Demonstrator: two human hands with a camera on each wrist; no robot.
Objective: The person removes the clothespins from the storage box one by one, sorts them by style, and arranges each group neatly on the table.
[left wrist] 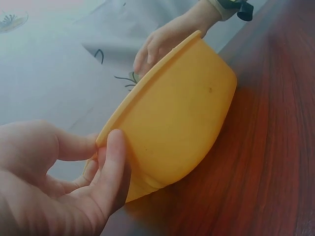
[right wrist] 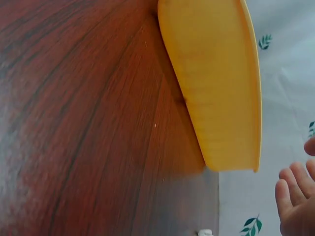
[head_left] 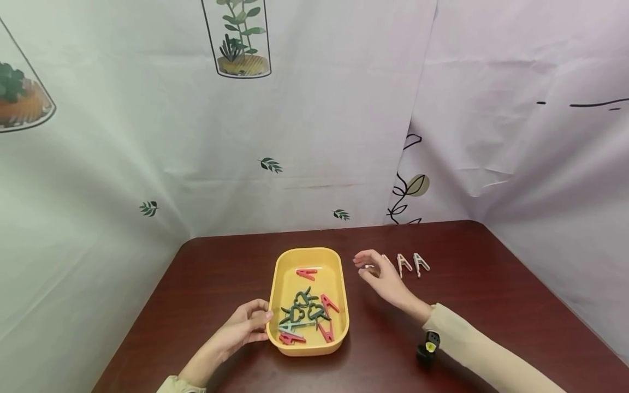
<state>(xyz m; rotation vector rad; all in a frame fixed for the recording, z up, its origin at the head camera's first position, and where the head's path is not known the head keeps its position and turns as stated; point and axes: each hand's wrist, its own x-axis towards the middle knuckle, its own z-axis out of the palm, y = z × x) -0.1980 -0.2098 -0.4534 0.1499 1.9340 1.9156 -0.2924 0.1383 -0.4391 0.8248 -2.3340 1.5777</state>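
My left hand (head_left: 245,323) pinches the rim of a yellow plastic tub (head_left: 272,284) at its near left side. In the left wrist view, thumb and fingers (left wrist: 114,152) meet at the tub's edge, one fingertip against the outer wall. Inside the tub lie several red clothespins (head_left: 307,274), several dark green clips (head_left: 316,312) and a pale blue clothespin (head_left: 290,328). My right hand (head_left: 388,281), fingers loosely bent and holding nothing, hovers right of the tub beside a row of white clothespins (head_left: 404,265). It partly hides the leftmost of them.
The tub and clothespins are on a dark red wooden table (head_left: 221,267). White printed cloth (head_left: 314,136) hangs around the back and sides of the table. A dark strap with a small device (head_left: 431,344) is on the right wrist.
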